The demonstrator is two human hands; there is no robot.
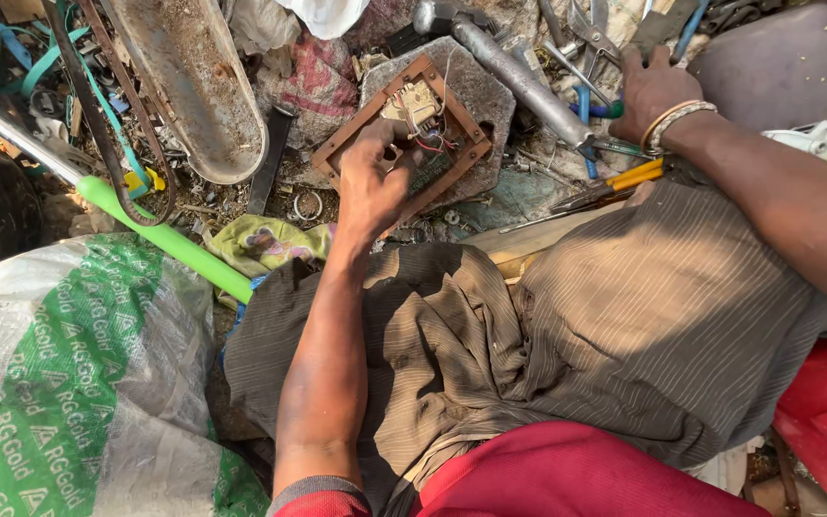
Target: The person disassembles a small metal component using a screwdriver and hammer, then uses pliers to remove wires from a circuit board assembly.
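white-and-green woven sack (78, 383) lies lower left.

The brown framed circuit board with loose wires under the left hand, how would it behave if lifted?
The brown framed circuit board probably lifts stiff and light, given its thin rigid frame. Its red wires hang loose, so they may snag. The left hand rests on its edge.

right hand (651, 91) fingertips buried among tools (591, 38)

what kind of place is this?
Likely an informal scrap or repair spot on the ground: the left hand steadies a wired board on a stone slab, the right hand reaches into scattered pliers, with scrap metal nearby.
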